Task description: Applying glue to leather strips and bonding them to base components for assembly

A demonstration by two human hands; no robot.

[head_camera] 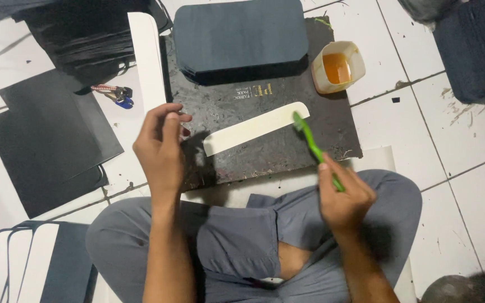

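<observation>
A person sits cross-legged on a white tiled floor (467, 185), grey trousers filling the near part of the frame. At far left lie black sheets (51, 140), with a stack of blue-and-white boards (35, 264) nearer, and a small red-and-blue tool (116, 93) just beyond the sheets. A long white strip (148, 62) stands at the left edge of a dark work board (265, 151). The left hand (161, 148) hovers over that board's left edge, fingers loosely curled and holding nothing visible. On the far half of the board rests a stack of dark blue panels (239, 36). At the middle lies a cream cardboard strip (254, 128), slanted, one end rounded. The right hand (343, 193) is clenched around a green brush (312, 147), whose bristled tip touches the strip's right end. Far right on the board sits a cream tub of amber glue (338, 67); beyond it, more dark panels (475, 50) lie on the floor.
</observation>
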